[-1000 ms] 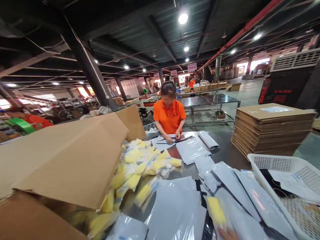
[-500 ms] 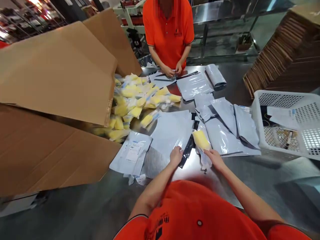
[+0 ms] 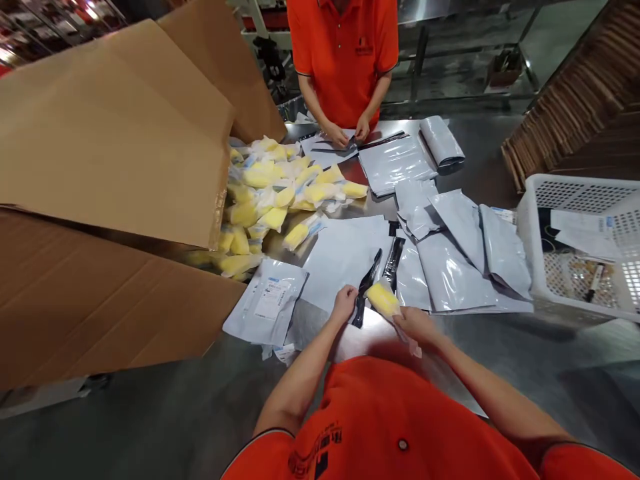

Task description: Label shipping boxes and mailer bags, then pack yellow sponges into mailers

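Note:
My left hand (image 3: 345, 302) pinches the near edge of a grey plastic mailing bag (image 3: 337, 257), beside its black inner flap, which stands lifted at the mouth. In my right hand (image 3: 416, 323) is a yellow item in a clear wrapper (image 3: 383, 298), its yellow end pointing left toward the bag's mouth. The loose wrapper tail hangs below my right fingers. The yellow item is outside the bag, close to the black flap. Left of my left hand lies a grey mailing bag with a white label (image 3: 273, 299).
A heap of wrapped yellow items (image 3: 270, 180) spills from a big cardboard box (image 3: 125, 133) at left. Filled grey bags (image 3: 457, 267) lie at right, beside a white basket (image 3: 530, 233). Across the metal table, a co-worker's hands (image 3: 350, 135) handle another grey bag.
My right hand has brought the yellow item left and tilted it toward the bag. The black flap at the bag's mouth has lifted beside my left hand. The view has shifted slightly.

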The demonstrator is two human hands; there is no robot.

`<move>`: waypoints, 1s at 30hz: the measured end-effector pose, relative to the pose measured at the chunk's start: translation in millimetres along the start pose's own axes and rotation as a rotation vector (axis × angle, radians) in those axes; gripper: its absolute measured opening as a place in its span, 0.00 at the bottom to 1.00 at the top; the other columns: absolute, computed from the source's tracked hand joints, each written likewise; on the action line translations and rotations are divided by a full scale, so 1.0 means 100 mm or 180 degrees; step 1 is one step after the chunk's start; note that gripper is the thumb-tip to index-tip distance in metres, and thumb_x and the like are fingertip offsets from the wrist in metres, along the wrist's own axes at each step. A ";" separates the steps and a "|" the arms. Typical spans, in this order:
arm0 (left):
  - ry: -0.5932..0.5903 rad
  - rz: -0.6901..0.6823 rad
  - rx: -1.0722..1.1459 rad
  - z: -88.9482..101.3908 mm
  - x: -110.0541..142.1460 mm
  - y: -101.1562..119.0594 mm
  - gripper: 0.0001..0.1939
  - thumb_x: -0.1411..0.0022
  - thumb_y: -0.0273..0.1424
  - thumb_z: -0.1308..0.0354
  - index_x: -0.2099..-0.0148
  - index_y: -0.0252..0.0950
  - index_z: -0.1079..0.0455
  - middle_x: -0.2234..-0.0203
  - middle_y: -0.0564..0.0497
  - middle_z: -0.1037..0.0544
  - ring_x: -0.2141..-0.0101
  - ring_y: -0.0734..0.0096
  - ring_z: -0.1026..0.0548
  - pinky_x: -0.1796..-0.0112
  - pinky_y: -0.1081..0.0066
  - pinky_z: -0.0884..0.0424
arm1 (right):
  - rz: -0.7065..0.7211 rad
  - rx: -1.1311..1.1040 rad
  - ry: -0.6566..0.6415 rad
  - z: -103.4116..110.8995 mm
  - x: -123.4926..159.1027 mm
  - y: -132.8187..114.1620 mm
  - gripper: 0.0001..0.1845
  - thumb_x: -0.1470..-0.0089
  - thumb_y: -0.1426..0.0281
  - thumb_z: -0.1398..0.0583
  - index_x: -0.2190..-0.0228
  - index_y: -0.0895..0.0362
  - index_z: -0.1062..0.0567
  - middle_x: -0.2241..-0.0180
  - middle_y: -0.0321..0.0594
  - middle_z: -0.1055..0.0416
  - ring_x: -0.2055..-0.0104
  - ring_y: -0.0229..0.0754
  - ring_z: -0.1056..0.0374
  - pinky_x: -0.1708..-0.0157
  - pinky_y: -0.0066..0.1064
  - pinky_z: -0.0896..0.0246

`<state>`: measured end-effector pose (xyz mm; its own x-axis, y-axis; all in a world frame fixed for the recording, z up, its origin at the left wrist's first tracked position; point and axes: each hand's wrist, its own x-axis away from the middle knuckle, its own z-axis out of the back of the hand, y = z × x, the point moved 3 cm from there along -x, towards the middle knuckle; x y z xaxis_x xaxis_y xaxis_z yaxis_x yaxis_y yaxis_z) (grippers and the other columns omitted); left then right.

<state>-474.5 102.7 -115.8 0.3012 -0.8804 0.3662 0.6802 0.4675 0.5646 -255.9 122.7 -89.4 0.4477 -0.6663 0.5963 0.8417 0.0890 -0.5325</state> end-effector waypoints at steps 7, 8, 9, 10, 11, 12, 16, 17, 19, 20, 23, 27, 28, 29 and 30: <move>0.0096 -0.0064 -0.0218 0.01 0.05 0.03 0.12 0.32 0.28 0.54 0.61 0.36 0.28 0.64 0.48 0.22 0.61 0.68 0.26 0.59 0.71 0.35 | 0.0097 0.0814 0.0388 0.31 0.16 -0.10 0.17 0.37 0.66 0.50 0.63 0.62 0.24 0.60 0.53 0.24 0.59 0.47 0.29 0.65 0.31 0.47; 0.0082 -0.0065 -0.0275 -0.04 0.06 0.04 0.11 0.32 0.29 0.53 0.60 0.36 0.28 0.62 0.47 0.22 0.60 0.67 0.26 0.58 0.71 0.35 | 0.0027 0.0847 0.0439 0.36 0.17 -0.04 0.18 0.37 0.66 0.51 0.64 0.62 0.24 0.61 0.52 0.24 0.61 0.46 0.29 0.66 0.31 0.48; 0.0069 -0.0065 -0.0331 -0.08 0.07 0.06 0.10 0.32 0.30 0.51 0.57 0.36 0.28 0.60 0.46 0.22 0.58 0.66 0.26 0.57 0.70 0.35 | -0.0029 0.0835 0.0488 0.40 0.19 0.01 0.18 0.36 0.65 0.51 0.64 0.61 0.24 0.63 0.51 0.24 0.62 0.45 0.29 0.68 0.31 0.49; 0.0056 -0.0063 -0.0387 -0.13 0.08 0.08 0.10 0.33 0.32 0.48 0.55 0.35 0.29 0.58 0.45 0.23 0.57 0.64 0.26 0.57 0.69 0.35 | -0.0057 0.0780 0.0529 0.42 0.20 0.05 0.19 0.36 0.64 0.51 0.64 0.61 0.24 0.63 0.50 0.24 0.63 0.45 0.29 0.68 0.31 0.50; 0.0044 -0.0051 -0.0444 -0.18 0.09 0.10 0.11 0.34 0.33 0.46 0.53 0.35 0.29 0.56 0.43 0.23 0.56 0.62 0.26 0.57 0.69 0.35 | -0.0048 0.0713 0.0557 0.43 0.21 0.06 0.19 0.36 0.64 0.51 0.64 0.61 0.24 0.64 0.49 0.24 0.64 0.44 0.30 0.68 0.30 0.50; 0.0034 -0.0028 -0.0499 -0.22 0.09 0.12 0.12 0.35 0.33 0.45 0.52 0.34 0.30 0.55 0.42 0.24 0.54 0.60 0.27 0.57 0.68 0.35 | 0.0002 0.0653 0.0582 0.42 0.20 0.05 0.18 0.36 0.65 0.51 0.64 0.61 0.24 0.63 0.49 0.24 0.63 0.44 0.30 0.67 0.30 0.49; -0.0017 0.0114 -0.0625 -0.28 0.02 0.17 0.12 0.33 0.30 0.51 0.56 0.35 0.26 0.57 0.41 0.22 0.55 0.60 0.25 0.59 0.68 0.35 | 0.0174 0.0597 0.0523 0.26 0.06 -0.13 0.17 0.36 0.67 0.50 0.60 0.62 0.24 0.59 0.49 0.24 0.59 0.43 0.30 0.63 0.28 0.47; -0.0045 0.0143 -0.0626 -0.27 -0.01 0.16 0.13 0.32 0.30 0.52 0.58 0.35 0.25 0.59 0.42 0.21 0.57 0.61 0.25 0.61 0.69 0.35 | 0.0169 0.0622 0.0476 0.21 0.01 -0.16 0.17 0.36 0.67 0.50 0.59 0.63 0.24 0.59 0.49 0.24 0.58 0.43 0.30 0.62 0.28 0.47; -0.0114 0.0179 -0.0615 -0.24 -0.06 0.14 0.14 0.32 0.31 0.51 0.62 0.37 0.24 0.62 0.45 0.20 0.60 0.62 0.24 0.63 0.70 0.35 | 0.0110 0.0681 0.0377 0.14 -0.09 -0.16 0.17 0.36 0.68 0.50 0.59 0.64 0.24 0.58 0.51 0.24 0.58 0.43 0.30 0.62 0.28 0.47; -0.0141 0.0188 -0.0614 -0.22 -0.08 0.12 0.13 0.33 0.31 0.50 0.63 0.37 0.24 0.64 0.46 0.19 0.62 0.63 0.23 0.64 0.70 0.35 | 0.0074 0.0708 0.0335 0.11 -0.13 -0.13 0.18 0.36 0.69 0.50 0.59 0.65 0.23 0.59 0.53 0.24 0.58 0.44 0.30 0.62 0.28 0.46; -0.0145 0.0158 -0.0653 -0.22 -0.06 0.09 0.11 0.34 0.30 0.48 0.61 0.36 0.24 0.63 0.45 0.20 0.61 0.63 0.24 0.63 0.70 0.35 | -0.0054 0.0756 0.0247 0.08 -0.20 0.01 0.18 0.37 0.70 0.50 0.60 0.68 0.23 0.61 0.57 0.24 0.60 0.45 0.29 0.63 0.30 0.46; -0.0090 0.0013 -0.0740 -0.29 0.02 0.13 0.09 0.37 0.30 0.45 0.57 0.35 0.26 0.57 0.42 0.23 0.55 0.60 0.26 0.59 0.68 0.35 | -0.0071 0.0692 0.0163 0.08 -0.20 0.17 0.18 0.37 0.69 0.49 0.61 0.65 0.23 0.61 0.55 0.23 0.60 0.44 0.29 0.63 0.30 0.46; -0.0082 -0.0001 -0.0751 -0.31 0.04 0.14 0.08 0.37 0.28 0.46 0.57 0.34 0.26 0.57 0.42 0.23 0.55 0.60 0.26 0.59 0.68 0.35 | -0.0062 0.0670 0.0152 0.08 -0.19 0.19 0.18 0.36 0.68 0.49 0.61 0.65 0.22 0.61 0.54 0.23 0.60 0.44 0.29 0.63 0.30 0.46; -0.0071 -0.0005 -0.0755 -0.32 0.04 0.15 0.09 0.36 0.27 0.48 0.59 0.34 0.26 0.58 0.42 0.23 0.56 0.60 0.26 0.59 0.68 0.35 | -0.0055 0.0650 0.0143 0.08 -0.19 0.20 0.18 0.36 0.68 0.49 0.61 0.64 0.22 0.62 0.54 0.23 0.60 0.44 0.29 0.63 0.29 0.46; -0.0048 -0.0004 -0.0751 -0.32 0.04 0.16 0.10 0.35 0.26 0.49 0.60 0.33 0.26 0.60 0.42 0.23 0.57 0.60 0.26 0.60 0.69 0.35 | -0.0049 0.0633 0.0138 0.08 -0.18 0.21 0.18 0.36 0.68 0.49 0.62 0.64 0.22 0.62 0.53 0.23 0.60 0.44 0.29 0.63 0.29 0.46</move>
<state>-440.9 103.8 -129.2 0.2913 -0.8789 0.3777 0.8185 0.4333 0.3773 -243.5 142.5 -106.6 0.4246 -0.6995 0.5748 0.8933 0.2202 -0.3918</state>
